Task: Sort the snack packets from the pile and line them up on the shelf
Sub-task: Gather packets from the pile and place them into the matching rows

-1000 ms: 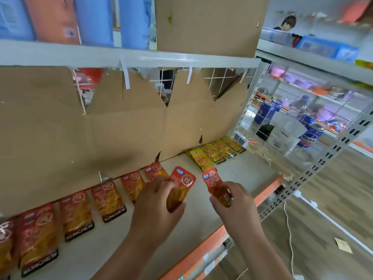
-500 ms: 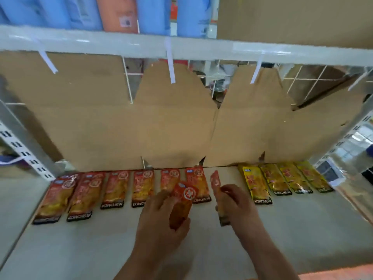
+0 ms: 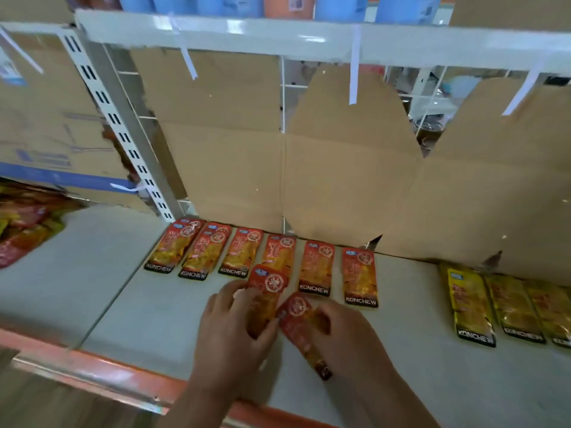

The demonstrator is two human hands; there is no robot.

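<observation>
White circular emblems and black bands lettered in white are borne by flat red-orange foil snack packets (image 3: 315,268), like bands by flat yellow foil packets (image 3: 471,304), an orange front edge by a pale grey shelf (image 3: 160,307).

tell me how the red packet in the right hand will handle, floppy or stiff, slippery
Probably light: the right hand holds the red packet with fingers alone. Likely bendy rather than stiff, being a thin flat pouch, though it looks straight while tilted here. Its glossy film would probably slide easily on the smooth shelf.
</observation>
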